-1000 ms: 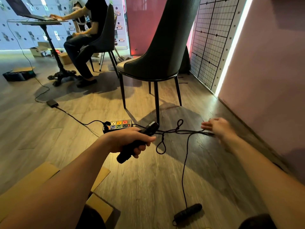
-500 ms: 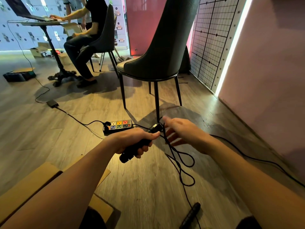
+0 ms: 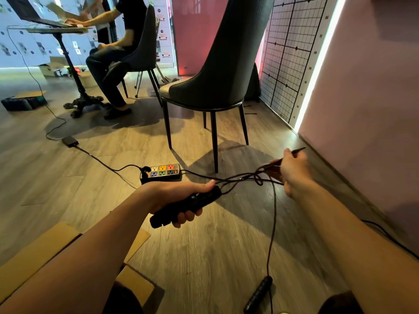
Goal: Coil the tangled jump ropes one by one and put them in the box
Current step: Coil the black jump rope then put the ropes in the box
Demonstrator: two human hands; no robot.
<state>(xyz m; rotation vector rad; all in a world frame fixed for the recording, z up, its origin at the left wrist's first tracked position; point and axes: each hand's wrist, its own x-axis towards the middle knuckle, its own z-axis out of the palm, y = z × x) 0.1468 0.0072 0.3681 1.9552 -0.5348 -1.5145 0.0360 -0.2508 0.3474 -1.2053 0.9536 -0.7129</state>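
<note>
My L hand (image 3: pixel 176 196) has its fingers wrapped tight round one black handle (image 3: pixel 205 197) of the jump rope (image 3: pixel 240 177), low over the floor, centre. R hand (image 3: pixel 294 171) is off to the right & a bit farther, fingers curled on a bunch of cord. The cord runs taut btwn both hands w/ a small tangled loop by the R hand. One strand drops to the 2nd handle (image 3: pixel 258 294) lying on the floor, near right. Cardboard box (image 3: pixel 34 252) sits near left, under my L forearm. Power strip (image 3: pixel 162 173) lies just beyond the L hand, w/ a chair (image 3: pixel 217 75) farther back.

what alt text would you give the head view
A person's left hand grips a black jump rope handle while the right hand pinches its knotted cord, stretched above a wooden floor; the other handle trails below.
</note>
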